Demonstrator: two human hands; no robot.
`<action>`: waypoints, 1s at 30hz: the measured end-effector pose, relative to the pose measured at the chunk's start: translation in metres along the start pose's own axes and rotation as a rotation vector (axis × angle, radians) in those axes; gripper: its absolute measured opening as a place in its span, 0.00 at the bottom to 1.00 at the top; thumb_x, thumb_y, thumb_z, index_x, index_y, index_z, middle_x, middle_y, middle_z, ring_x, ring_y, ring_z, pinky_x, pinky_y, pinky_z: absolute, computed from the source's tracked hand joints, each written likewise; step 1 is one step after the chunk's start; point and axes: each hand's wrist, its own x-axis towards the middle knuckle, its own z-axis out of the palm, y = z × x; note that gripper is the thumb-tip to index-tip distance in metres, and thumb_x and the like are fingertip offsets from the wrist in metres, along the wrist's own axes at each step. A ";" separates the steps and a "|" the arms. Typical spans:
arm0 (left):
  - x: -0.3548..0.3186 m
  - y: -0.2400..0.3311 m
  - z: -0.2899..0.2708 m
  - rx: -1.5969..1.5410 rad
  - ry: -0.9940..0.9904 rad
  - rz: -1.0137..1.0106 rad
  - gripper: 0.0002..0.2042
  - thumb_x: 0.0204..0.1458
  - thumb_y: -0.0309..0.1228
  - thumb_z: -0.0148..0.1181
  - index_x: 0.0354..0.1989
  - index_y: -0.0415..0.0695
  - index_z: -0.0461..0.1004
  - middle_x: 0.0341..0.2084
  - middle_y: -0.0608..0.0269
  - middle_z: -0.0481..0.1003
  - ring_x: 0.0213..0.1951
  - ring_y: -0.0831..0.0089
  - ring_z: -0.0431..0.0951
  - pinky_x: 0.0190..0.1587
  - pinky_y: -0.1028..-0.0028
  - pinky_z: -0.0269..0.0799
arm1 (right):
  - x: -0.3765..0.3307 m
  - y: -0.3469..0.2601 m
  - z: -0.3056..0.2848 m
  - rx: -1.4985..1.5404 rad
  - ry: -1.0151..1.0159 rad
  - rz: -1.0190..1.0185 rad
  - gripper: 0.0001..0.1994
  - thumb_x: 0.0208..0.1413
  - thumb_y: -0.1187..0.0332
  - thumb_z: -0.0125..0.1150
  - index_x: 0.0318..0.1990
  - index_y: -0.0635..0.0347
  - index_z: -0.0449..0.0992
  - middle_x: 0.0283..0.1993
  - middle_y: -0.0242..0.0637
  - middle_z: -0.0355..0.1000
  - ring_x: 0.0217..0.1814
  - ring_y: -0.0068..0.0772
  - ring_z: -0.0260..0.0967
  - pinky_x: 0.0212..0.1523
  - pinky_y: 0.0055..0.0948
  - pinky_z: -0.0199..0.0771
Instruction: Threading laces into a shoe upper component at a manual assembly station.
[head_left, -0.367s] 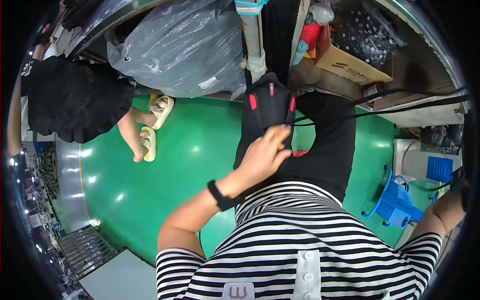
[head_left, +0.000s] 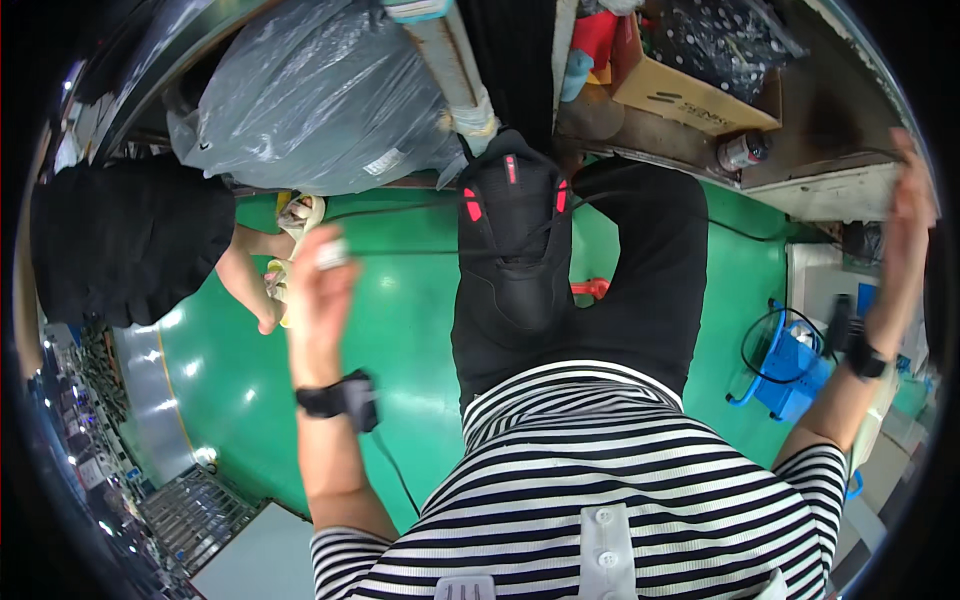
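Observation:
A black sneaker (head_left: 520,265) with red patches rests across my black-trousered thigh, its toe end near my waist. Dark laces trail out from it: one lace (head_left: 410,252) runs left toward my left hand (head_left: 322,295), another stretches right. My left hand is raised over the floor, smeared by motion, with a white wrap on one finger; whether it grips the lace cannot be made out. Far off to the right, my right hand (head_left: 908,205) is lifted beside the shelf, also blurred, its fingers unclear. Both wrists wear black bands.
A large grey plastic bag (head_left: 325,100) fills the shelf ahead on the left, beside a metal post (head_left: 445,60). A cardboard box (head_left: 690,100) and a small jar (head_left: 743,150) stand at the right. Another person's legs (head_left: 245,280) are at the left; a blue stand (head_left: 795,375) sits right.
My left hand has moved left, away from the sneaker. My right hand has swung up and forward. Laces that ran to the right now spread out to both sides.

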 end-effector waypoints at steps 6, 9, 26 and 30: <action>-0.093 0.108 -0.213 -0.354 0.524 0.222 0.05 0.62 0.25 0.50 0.41 0.39 0.71 0.24 0.67 0.67 0.23 0.78 0.55 0.29 0.75 0.50 | -0.182 0.040 0.244 0.475 -0.826 0.977 0.09 0.62 0.64 0.59 0.38 0.62 0.75 0.29 0.29 0.73 0.21 0.17 0.66 0.21 0.17 0.64; -0.101 0.113 -0.201 -0.317 0.765 0.282 0.07 0.63 0.25 0.48 0.45 0.38 0.71 0.21 0.67 0.60 0.24 0.77 0.57 0.30 0.75 0.53 | -0.212 0.054 0.295 0.286 -0.844 0.963 0.16 0.57 0.58 0.66 0.27 0.62 0.76 0.22 0.31 0.73 0.16 0.16 0.63 0.16 0.19 0.59; -0.057 0.137 -0.268 -0.045 0.893 0.097 0.10 0.64 0.34 0.50 0.37 0.40 0.71 0.13 0.71 0.53 0.14 0.78 0.52 0.18 0.73 0.49 | -0.251 0.060 0.304 0.368 -0.638 0.689 0.05 0.58 0.72 0.62 0.34 0.62 0.73 0.25 0.27 0.69 0.23 0.11 0.60 0.23 0.15 0.57; -0.178 0.188 -0.390 0.158 0.946 0.120 0.07 0.60 0.24 0.45 0.29 0.42 0.65 0.22 0.62 0.66 0.24 0.69 0.66 0.25 0.68 0.65 | -0.244 0.046 0.299 0.431 -0.767 0.667 0.06 0.58 0.75 0.61 0.41 0.64 0.72 0.29 0.30 0.71 0.28 0.17 0.69 0.29 0.18 0.69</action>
